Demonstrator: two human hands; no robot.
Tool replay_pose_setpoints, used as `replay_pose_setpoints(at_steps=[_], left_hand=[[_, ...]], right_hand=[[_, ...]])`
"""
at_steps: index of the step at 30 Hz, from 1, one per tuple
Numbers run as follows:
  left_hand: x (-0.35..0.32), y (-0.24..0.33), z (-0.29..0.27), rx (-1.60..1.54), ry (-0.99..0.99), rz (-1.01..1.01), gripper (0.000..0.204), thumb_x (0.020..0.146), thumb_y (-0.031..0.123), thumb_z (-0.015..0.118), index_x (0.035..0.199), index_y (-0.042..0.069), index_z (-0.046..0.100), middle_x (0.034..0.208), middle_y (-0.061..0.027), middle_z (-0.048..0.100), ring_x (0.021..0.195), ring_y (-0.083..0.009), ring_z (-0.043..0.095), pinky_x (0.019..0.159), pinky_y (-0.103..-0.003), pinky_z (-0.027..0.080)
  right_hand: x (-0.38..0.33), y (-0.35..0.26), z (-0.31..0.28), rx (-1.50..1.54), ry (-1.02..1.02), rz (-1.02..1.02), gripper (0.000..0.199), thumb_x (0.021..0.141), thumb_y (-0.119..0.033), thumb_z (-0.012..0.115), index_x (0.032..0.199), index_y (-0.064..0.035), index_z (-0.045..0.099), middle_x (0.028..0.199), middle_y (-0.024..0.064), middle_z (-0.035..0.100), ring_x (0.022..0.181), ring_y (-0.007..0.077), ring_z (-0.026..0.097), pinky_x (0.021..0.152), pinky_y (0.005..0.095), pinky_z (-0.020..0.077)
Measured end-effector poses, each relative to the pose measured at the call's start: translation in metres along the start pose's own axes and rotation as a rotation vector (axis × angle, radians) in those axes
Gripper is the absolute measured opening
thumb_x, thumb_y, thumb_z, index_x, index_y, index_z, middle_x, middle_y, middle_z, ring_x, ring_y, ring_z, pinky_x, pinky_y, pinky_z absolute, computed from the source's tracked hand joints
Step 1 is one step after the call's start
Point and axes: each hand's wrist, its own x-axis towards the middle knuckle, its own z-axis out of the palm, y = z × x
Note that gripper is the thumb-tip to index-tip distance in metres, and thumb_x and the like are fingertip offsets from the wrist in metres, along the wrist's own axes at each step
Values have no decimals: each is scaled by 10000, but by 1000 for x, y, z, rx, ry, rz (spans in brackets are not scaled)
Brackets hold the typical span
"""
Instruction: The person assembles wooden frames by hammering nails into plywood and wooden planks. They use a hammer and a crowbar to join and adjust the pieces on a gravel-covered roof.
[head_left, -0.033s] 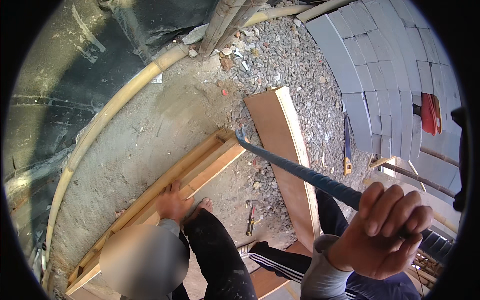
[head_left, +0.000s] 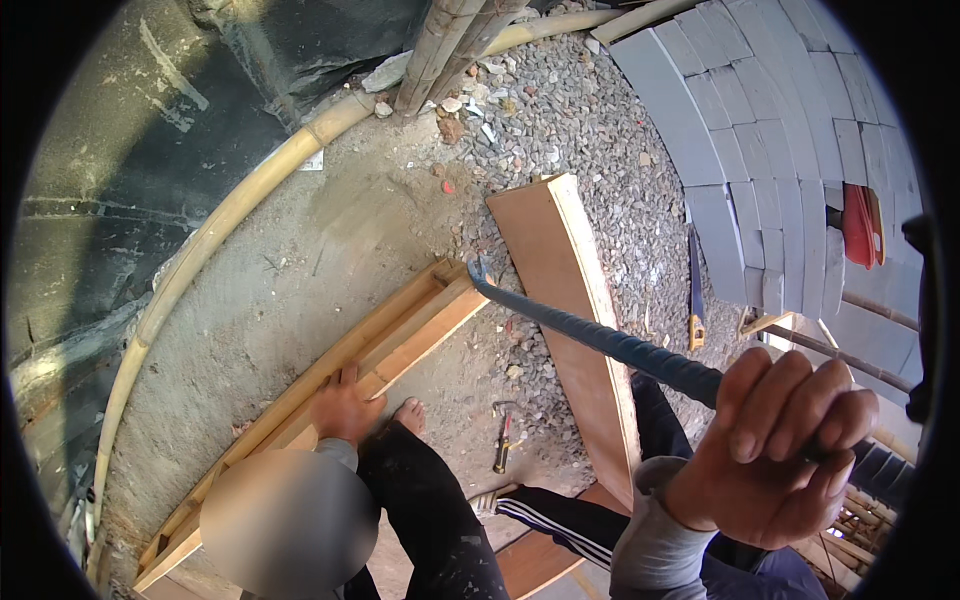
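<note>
My right hand (head_left: 775,450), at the lower right, is closed round a dark ribbed steel crowbar (head_left: 610,342). The bar slants away to the upper left. Its forked, hooked tip meets the far end of a long, narrow wooden frame (head_left: 420,340) lying on the ground. Midway along that frame my left hand (head_left: 345,408) grips a timber, fingers over it and thumb on the near side. A blurred round patch covers the forearm behind this hand. Beside it are a bare foot and a black trouser leg (head_left: 425,500).
A box-like wooden board (head_left: 545,250) lies right of the frame. A claw hammer (head_left: 502,440) and a handsaw (head_left: 695,300) rest on the ground. Gravel (head_left: 590,130), a curved bamboo pole (head_left: 215,225) and stacked grey blocks (head_left: 780,150) surround the spot. A striped trouser leg (head_left: 560,525) extends nearby.
My right hand has risen slightly and shifted a little right with the crowbar. The black trouser leg has moved slightly left. My left hand and the frame look unchanged.
</note>
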Motion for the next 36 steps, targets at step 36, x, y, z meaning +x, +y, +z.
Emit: replay_pose_setpoints(at_steps=[36], left_hand=[[37,-17,-6,48,-176,50,577,587,316,810,1064,65,604,877,-227,682,759,-425,683,685,-505,568]], right_hand=[[-164,-43,-72,-25,1115,-99,482,1059,-497,350,798,-129,521,538,-7,394,454,120,329,516,313,348]])
